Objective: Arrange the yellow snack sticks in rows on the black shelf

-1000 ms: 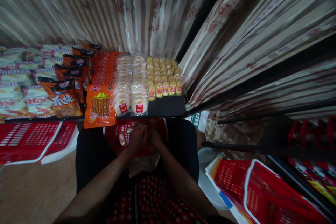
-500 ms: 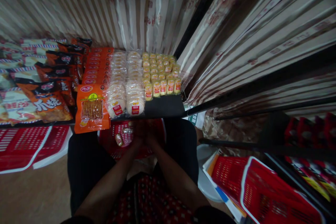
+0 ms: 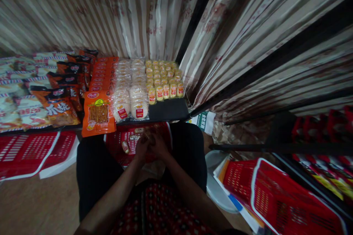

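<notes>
My left hand [image 3: 142, 146] and my right hand [image 3: 159, 145] meet over a red basket [image 3: 114, 154] between my knees. Both have their fingers curled in close together; dim light hides what they hold, if anything. Inside the basket, left of my hands, lie a few small wrapped snack pieces [image 3: 125, 147]. Above, a black shelf [image 3: 168, 111] carries yellow wrapped snack packs [image 3: 165, 90] in rows. Beside them stand clear-wrapped white round crackers [image 3: 139, 108] and orange bags of stick snacks [image 3: 98, 114].
Orange-black snack bags [image 3: 62, 108] and white bags [image 3: 31, 112] fill the shelf's left end. Another red basket [image 3: 24, 154] sits below it. At right are a red basket [image 3: 284, 194], a white stool [image 3: 217, 187] and a dark rack [image 3: 248, 148]. A pleated curtain [image 3: 110, 11] hangs behind.
The view has shifted slightly, so the shelf goods sit a little further left. My hands stay together over the basket and show more clearly, drawn slightly back from the shelf edge.
</notes>
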